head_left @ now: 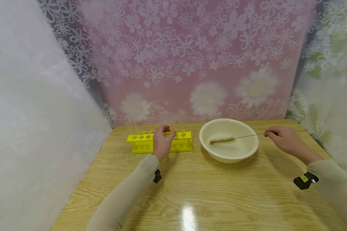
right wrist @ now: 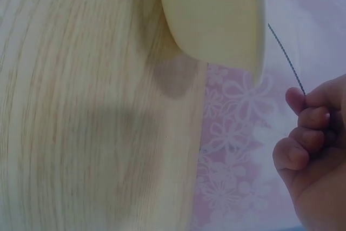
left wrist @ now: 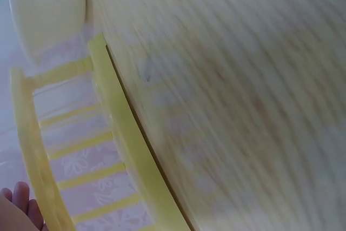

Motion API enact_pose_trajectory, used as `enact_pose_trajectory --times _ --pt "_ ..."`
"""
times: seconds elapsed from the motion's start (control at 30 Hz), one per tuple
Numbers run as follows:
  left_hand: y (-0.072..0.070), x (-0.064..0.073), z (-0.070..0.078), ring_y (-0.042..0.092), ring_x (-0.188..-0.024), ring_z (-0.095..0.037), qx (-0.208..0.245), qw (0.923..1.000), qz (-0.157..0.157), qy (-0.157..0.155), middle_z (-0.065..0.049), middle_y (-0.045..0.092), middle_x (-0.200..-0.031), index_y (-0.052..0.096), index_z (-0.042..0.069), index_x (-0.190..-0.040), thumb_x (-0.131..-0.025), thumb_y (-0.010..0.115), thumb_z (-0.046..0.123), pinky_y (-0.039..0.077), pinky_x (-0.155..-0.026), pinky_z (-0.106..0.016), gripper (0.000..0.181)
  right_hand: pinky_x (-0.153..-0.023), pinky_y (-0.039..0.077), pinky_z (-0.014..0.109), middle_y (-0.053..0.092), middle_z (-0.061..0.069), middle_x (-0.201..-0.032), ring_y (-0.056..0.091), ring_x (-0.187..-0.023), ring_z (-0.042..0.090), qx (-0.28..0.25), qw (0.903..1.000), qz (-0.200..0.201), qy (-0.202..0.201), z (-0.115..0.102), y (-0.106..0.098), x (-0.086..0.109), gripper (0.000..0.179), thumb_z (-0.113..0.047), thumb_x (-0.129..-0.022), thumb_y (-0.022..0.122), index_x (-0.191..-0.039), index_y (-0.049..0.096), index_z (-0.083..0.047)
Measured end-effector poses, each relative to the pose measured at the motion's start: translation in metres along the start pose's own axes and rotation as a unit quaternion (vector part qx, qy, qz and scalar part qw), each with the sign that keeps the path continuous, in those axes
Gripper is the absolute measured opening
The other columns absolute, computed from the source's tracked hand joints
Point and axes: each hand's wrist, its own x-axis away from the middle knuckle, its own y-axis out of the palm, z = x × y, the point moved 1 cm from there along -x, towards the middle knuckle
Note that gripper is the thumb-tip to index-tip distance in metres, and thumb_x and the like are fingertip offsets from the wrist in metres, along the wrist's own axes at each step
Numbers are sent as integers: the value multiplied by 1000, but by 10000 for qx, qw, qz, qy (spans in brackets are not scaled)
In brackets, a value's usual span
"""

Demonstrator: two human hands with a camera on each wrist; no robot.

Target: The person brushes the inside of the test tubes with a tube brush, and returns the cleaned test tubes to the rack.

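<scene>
My right hand [head_left: 283, 141] pinches the twisted wire handle [right wrist: 286, 57] of a bristle test tube brush [head_left: 222, 141]. The brush's tan bristle head lies over the inside of a cream plastic basin [head_left: 203, 141], and its wire crosses the right rim. My left hand [head_left: 162, 142] is over the middle of a yellow test tube rack [head_left: 138, 149], its thumb and fingers apart above the top bar. Clear glass test tubes [head_left: 132, 125] stand in the rack at its left end, and faint ones show right of the hand. Only a few left fingers [left wrist: 21, 196] show in the left wrist view, behind the rack.
Rack and basin stand side by side towards the back of a wood-grain table [head_left: 208, 195]. A pink floral curtain [head_left: 185, 64] hangs right behind them. White sheeting [head_left: 40, 96] closes off the left side, and a patterned sheet [head_left: 332, 96] the right.
</scene>
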Motion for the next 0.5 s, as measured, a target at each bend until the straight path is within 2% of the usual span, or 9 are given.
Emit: enact_pose_trajectory --times 0.1,0.27,0.4,0.5 --pt "-5 3 0 57 -115 -29 87 9999 66 53 -11 63 -118 60 14 -122 -95 72 35 50 -94 -45 36 -52 35 30 70 27 -109 40 -54 12 -13 10000 -43 -26 0 1 0 36 -21 -109 44 -116 69 3" --pt "-11 9 1 55 -118 -35 195 9997 81 92 -13 61 -119 59 12 -122 -97 69 29 47 -97 -47 31 -57 40 29 70 26 -110 52 -66 9 -18 9999 -99 -93 2 2 0 32 -19 -108 47 -115 70 2" --pt "-15 15 1 55 -115 -31 178 9997 99 108 -10 61 -118 59 12 -122 -97 68 22 46 -99 -46 28 -61 48 28 71 23 -110 62 -79 11 -74 9996 -252 -73 4 4 1 29 -20 -106 52 -116 71 1" --pt "-18 19 -1 55 -111 -26 152 9998 92 118 -9 61 -116 59 12 -120 -98 68 21 47 -98 -45 26 -62 50 28 72 19 -108 64 -82 13 -84 9994 -334 -87 5 5 2 28 -21 -106 54 -115 71 0"
